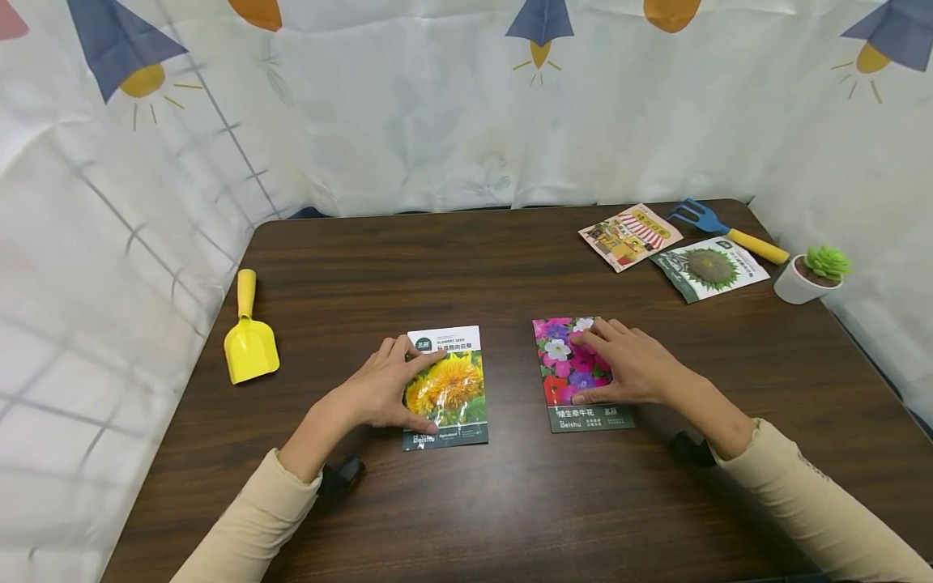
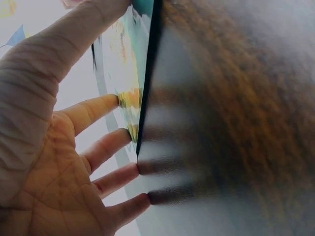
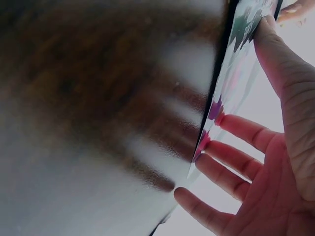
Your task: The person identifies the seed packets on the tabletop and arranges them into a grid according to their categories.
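Note:
On the table lies a seed packet with yellow flowers (image 1: 455,387), flat in front of the person. The left hand (image 1: 386,382) rests over its left side, thumb near the bottom and index finger near the top. In the left wrist view the fingers (image 2: 106,145) are spread, and some fingertips touch the packet. To the right lies a seed packet with pink and purple flowers (image 1: 557,368). The right hand (image 1: 628,364) rests on its right side, with thumb and fingers (image 3: 241,128) spread and fairly straight. Each hand covers part of its packet.
A yellow toy shovel (image 1: 250,344) lies at the left of the table (image 1: 437,275). At the back right are a pink seed packet (image 1: 630,235), a white sunflower seed packet (image 1: 710,269), a blue hand fork with yellow handle (image 1: 729,229) and a small potted succulent (image 1: 802,285).

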A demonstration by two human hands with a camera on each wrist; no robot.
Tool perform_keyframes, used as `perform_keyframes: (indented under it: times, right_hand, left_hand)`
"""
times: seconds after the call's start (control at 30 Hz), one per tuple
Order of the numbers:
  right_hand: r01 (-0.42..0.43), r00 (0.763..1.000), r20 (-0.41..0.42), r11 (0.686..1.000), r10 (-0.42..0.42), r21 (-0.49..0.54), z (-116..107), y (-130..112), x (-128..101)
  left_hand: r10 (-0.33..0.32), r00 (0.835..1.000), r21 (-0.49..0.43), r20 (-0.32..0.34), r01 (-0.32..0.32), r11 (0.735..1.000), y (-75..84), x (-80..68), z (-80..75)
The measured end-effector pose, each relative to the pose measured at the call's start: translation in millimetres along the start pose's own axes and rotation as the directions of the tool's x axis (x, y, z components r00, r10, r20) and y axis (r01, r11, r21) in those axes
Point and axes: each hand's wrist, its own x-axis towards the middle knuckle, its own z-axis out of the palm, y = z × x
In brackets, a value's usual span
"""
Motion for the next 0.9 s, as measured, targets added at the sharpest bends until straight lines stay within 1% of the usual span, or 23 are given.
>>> perform_keyframes:
  times: [0.5,0.9]
  right_hand:
    - [0.005,1.000,-0.001,1.000,-0.005,-0.020,-1.3,-1.7,-0.8]
    - [0.010,1.000,-0.014,1.000,-0.011,-0.017,-4.1,0.9,-0.8]
  left_hand:
    - [-0.001,1.000,-0.011,-0.003,0.001,1.000,-0.1,0.0,0.7]
    - [0.013,1.000,-0.006,-0.015,-0.013,1.000,-1.1,-0.5,1.3]
